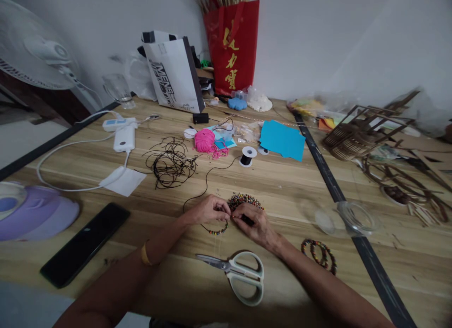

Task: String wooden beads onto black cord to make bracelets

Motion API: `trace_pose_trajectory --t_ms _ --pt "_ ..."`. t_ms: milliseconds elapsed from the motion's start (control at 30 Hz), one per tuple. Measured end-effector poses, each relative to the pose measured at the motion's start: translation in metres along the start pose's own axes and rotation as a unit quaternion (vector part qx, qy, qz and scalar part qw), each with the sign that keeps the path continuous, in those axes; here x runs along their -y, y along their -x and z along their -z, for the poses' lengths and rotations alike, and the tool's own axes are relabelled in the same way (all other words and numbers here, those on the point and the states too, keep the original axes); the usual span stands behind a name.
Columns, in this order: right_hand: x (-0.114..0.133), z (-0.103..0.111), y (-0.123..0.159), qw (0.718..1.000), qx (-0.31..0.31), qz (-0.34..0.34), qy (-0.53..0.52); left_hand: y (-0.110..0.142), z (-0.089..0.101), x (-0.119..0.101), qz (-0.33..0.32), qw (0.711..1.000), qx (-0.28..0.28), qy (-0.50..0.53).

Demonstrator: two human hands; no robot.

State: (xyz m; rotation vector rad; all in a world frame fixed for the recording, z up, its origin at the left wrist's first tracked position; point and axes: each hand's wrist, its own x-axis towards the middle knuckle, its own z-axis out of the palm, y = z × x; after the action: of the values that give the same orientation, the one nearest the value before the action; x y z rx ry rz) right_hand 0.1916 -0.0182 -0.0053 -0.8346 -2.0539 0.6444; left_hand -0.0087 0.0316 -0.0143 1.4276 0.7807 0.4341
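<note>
Both hands meet at the near middle of the wooden table [282,186], fingertips almost touching. The left hand [208,209] pinches a thin black cord [206,177] with a short run of small coloured beads [216,232] hanging in a loop beneath it; the cord trails away far to a little black spool [247,156]. The right hand [254,224] is curled, thumb and forefinger pressed together on something tiny at the cord's end, too small to make out. Just beyond the fingers lies a heap of loose beads [245,200]. Nearer, between the forearms, rest white-handled scissors [240,271], and to the right of the right wrist sit two finished bead bracelets [318,254]. Farther left there is a tangle of black cord [170,161], a pink ball of yarn [205,141], and a dark phone [85,243] near the left edge.
</note>
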Motion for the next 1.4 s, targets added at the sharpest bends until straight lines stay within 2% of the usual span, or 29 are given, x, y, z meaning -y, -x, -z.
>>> trace_pose_trajectory --t_ms 467,933,1400 --pt "-0.003 -0.003 0.002 1.000 0.000 -0.008 0.009 -0.002 0.000 0.006 -0.018 1.000 0.006 -0.009" --pt "0.004 0.007 -0.002 1.000 0.018 -0.007 0.011 -0.001 0.001 0.000 -0.046 0.999 0.015 -0.020" --pt "0.004 0.007 -0.002 1.000 0.016 -0.007 0.007 0.001 0.000 -0.003 -0.021 1.000 0.023 -0.003"
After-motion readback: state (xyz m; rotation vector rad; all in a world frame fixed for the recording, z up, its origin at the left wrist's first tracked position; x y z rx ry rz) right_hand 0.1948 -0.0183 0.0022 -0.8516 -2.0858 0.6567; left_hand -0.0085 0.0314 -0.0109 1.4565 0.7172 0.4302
